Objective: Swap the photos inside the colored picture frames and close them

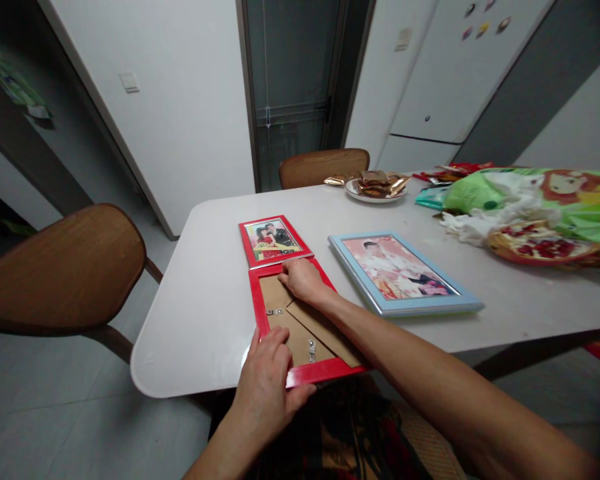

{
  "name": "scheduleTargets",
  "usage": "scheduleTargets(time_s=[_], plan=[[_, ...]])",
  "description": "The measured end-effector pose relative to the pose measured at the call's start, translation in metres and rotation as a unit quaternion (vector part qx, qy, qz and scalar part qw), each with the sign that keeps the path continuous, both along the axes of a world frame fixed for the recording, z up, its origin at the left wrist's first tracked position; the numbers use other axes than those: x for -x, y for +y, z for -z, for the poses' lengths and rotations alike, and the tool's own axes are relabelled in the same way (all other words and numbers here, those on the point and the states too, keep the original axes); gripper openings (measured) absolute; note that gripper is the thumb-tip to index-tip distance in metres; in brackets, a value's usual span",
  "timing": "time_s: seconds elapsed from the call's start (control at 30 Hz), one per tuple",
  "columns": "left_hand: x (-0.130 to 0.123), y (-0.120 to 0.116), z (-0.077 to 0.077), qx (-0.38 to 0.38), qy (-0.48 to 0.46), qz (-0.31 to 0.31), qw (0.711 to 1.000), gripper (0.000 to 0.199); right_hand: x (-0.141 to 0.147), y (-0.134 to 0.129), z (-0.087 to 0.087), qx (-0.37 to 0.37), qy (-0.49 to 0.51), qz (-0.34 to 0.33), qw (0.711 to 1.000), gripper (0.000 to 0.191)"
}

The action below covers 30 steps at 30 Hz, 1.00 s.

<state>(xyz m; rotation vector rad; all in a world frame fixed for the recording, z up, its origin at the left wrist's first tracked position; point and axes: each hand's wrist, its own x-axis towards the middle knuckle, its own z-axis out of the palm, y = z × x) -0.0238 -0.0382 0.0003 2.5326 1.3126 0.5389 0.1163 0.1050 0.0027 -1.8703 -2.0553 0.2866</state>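
A red picture frame (321,370) lies face down at the table's near edge, its brown backing board (300,327) showing. Metal hangers sit on the board, and a diagonal line crosses it. My left hand (267,380) grips the near left corner, fingers on top and thumb along the near edge. My right hand (303,280) is closed at the board's far end, fingers curled down against it; what they pinch, if anything, is hidden. Touching the frame's far side is a second red picture frame (271,241), face up with a photo of two people.
On the white table (195,300), a light blue picture frame (405,273) lies to the right. Farther back are a plate (375,197) of wrapped snacks and a green bag (510,190). Wooden chairs stand at the left (65,267) and far side (325,167).
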Motion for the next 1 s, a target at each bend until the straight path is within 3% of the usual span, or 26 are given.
scheduleTargets(time_s=[0.2,0.33,0.4,0.47,0.53,0.63,0.67,0.73,0.8,0.83,0.9,0.97,1.0], plan=[[-0.006,-0.006,0.010,-0.044,-0.005,-0.038,0.998,0.038,0.003,-0.003,-0.006,-0.019,0.049,0.008,0.999,0.021],[0.001,-0.006,0.015,-0.089,-0.069,-0.033,0.993,0.028,-0.029,-0.021,-0.028,-0.062,0.106,-0.022,0.992,0.021],[0.006,-0.005,0.008,-0.088,-0.120,-0.042,0.988,0.022,-0.052,-0.039,-0.034,-0.082,0.209,-0.004,0.975,0.022],[0.010,-0.005,-0.002,-0.067,-0.181,-0.072,0.978,0.018,-0.068,-0.061,-0.032,-0.065,0.381,0.057,0.921,0.023],[0.009,-0.005,-0.013,-0.037,-0.257,-0.098,0.961,0.018,-0.067,-0.086,-0.023,0.005,0.542,0.100,0.834,0.025],[-0.006,-0.008,-0.022,0.022,-0.389,-0.085,0.917,0.024,-0.036,-0.116,-0.008,0.210,0.690,0.031,0.692,0.032],[-0.014,-0.009,-0.023,0.042,-0.424,-0.069,0.902,0.027,-0.024,-0.122,-0.006,0.234,0.728,0.022,0.644,0.033],[-0.033,-0.012,-0.023,0.070,-0.463,-0.034,0.883,0.030,-0.005,-0.126,-0.009,0.226,0.801,0.005,0.554,0.030],[-0.050,-0.013,-0.023,0.080,-0.466,0.002,0.881,0.032,-0.006,-0.122,-0.019,0.184,0.841,0.013,0.508,0.027],[-0.057,-0.012,-0.025,0.081,-0.461,0.019,0.884,0.036,-0.014,-0.116,-0.026,0.154,0.848,0.027,0.507,0.025],[-0.065,-0.004,-0.029,0.083,-0.436,0.036,0.895,0.044,-0.046,-0.102,-0.039,0.079,0.835,0.062,0.541,0.018],[-0.066,0.014,-0.033,0.068,-0.390,0.017,0.918,0.047,-0.090,-0.087,-0.051,0.020,0.785,0.090,0.612,0.011],[-0.064,0.027,-0.033,0.053,-0.353,-0.003,0.934,0.045,-0.113,-0.080,-0.055,0.037,0.749,0.097,0.654,0.013]])
